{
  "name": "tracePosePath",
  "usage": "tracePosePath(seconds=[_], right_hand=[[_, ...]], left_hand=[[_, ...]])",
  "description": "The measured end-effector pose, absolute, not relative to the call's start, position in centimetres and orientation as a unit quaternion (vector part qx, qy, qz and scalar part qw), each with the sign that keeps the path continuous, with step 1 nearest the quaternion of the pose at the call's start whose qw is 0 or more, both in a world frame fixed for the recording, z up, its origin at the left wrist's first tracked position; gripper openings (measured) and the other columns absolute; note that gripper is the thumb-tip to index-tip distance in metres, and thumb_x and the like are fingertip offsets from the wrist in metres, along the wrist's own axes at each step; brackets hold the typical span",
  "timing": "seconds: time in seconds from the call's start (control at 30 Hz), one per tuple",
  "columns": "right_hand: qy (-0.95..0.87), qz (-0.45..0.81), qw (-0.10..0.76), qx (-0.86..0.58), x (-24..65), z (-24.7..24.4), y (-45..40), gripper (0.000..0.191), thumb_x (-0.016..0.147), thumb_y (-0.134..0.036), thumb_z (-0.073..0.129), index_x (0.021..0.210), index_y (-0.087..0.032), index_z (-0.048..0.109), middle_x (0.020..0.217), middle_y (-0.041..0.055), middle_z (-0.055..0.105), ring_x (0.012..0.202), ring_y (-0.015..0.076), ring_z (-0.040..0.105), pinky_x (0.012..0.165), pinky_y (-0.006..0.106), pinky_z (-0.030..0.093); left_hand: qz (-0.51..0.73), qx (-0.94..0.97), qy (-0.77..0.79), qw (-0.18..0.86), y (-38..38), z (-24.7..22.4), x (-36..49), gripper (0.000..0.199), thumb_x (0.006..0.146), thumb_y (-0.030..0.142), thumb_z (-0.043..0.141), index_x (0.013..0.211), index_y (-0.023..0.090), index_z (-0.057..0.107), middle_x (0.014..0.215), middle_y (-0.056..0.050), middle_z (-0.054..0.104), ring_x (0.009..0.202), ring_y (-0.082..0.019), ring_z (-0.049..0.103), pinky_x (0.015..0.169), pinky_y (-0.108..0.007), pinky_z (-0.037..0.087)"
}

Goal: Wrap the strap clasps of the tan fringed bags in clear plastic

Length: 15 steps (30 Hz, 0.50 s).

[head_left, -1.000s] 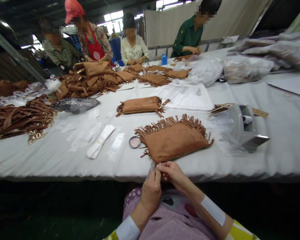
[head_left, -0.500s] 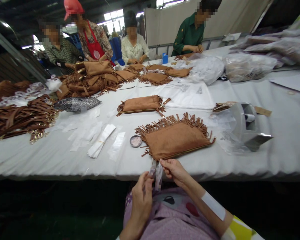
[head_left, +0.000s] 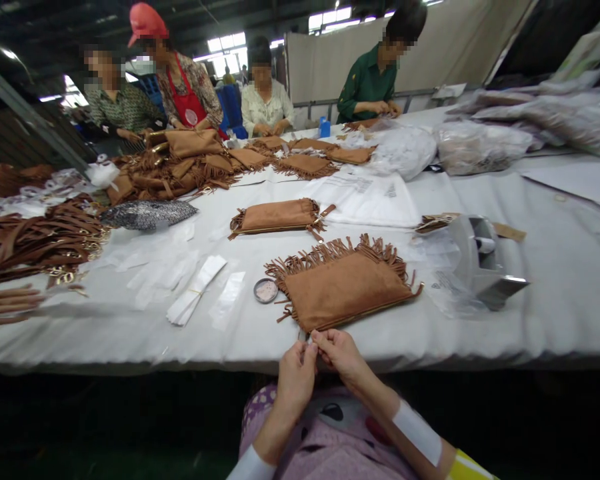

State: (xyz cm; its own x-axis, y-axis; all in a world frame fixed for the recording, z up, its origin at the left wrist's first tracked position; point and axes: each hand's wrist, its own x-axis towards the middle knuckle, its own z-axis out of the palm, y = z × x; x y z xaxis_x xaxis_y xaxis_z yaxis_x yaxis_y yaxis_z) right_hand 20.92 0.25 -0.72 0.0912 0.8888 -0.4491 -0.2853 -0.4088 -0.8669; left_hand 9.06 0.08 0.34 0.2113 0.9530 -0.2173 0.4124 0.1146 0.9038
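A brown suede pouch with a fringe (head_left: pixel 347 287) lies on the table in front of me, its zipped edge toward me. At its near left corner my left hand (head_left: pixel 296 377) and my right hand (head_left: pixel 343 357) meet, fingertips almost touching. Both are closed in a pinch. A small pale bit shows between the fingertips, but most of what they hold is hidden by the fingers. A small round dish (head_left: pixel 265 291) with pinkish content sits just left of the pouch. Behind it lies another brown fringed pouch (head_left: pixel 280 217).
A grey tape dispenser (head_left: pixel 490 260) stands on the right beside clear plastic bags. White paper strips (head_left: pixel 197 290) and brown straps (head_left: pixel 35 233) lie left. A co-worker's hand (head_left: pixel 7 303) rests at the left edge. Several people work behind piled pouches (head_left: pixel 175 167).
My left hand has risen to the pouch's corner and closed beside my right hand. The clear plastic strips that hung there no longer show. Another person's hand has appeared at the left edge.
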Motion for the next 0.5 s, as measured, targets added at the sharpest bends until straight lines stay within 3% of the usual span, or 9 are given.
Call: tracePosePath(seconds=[0.17,0.33,0.4,0.5], right_hand=[[-0.277,0.597,0.48,-0.58,20.7,-1.3,-0.3,0.05,0.061,-0.066,0.066,0.056,-0.019,0.05,0.035,-0.0091,0.038,0.033,0.0045,0.026,0.035,0.021,0.017],[-0.342,0.576,0.453,-0.588,21.7,-0.5,-0.7,0.047,0.07,-0.062,0.06,0.054,-0.018,0.054,0.04,-0.0049,0.048,0.036,0.0065,0.035,0.038,0.02,0.024],[-0.389,0.499,0.463,-0.621,24.4,0.9,-0.8,0.044,0.073,-0.058,0.059,0.054,-0.018,0.057,0.046,-0.0024,0.054,0.041,0.0085,0.042,0.042,0.021,0.03],[-0.378,0.232,0.541,-0.714,32.4,4.0,-1.3,0.039,0.076,-0.053,0.057,0.059,-0.019,0.062,0.056,0.001,0.06,0.055,0.0139,0.051,0.054,0.024,0.038]], left_hand=[[0.265,0.626,0.561,0.473,-0.2,-0.2,9.2,0.051,0.086,0.055,0.034,0.069,0.016,0.061,0.068,-0.005,0.064,0.065,-0.017,0.056,0.065,-0.027,0.041],[0.244,0.617,0.557,0.499,-0.2,-1.5,9.2,0.057,0.08,0.065,0.035,0.069,0.016,0.064,0.068,-0.004,0.066,0.073,-0.021,0.059,0.07,-0.027,0.043],[0.244,0.607,0.569,0.498,-0.1,-1.9,9.0,0.061,0.076,0.07,0.037,0.066,0.016,0.064,0.065,-0.003,0.065,0.073,-0.022,0.059,0.07,-0.026,0.044],[0.244,0.592,0.587,0.495,-0.1,-2.1,8.8,0.065,0.07,0.076,0.04,0.066,0.015,0.064,0.063,-0.002,0.064,0.074,-0.024,0.059,0.069,-0.027,0.044]])
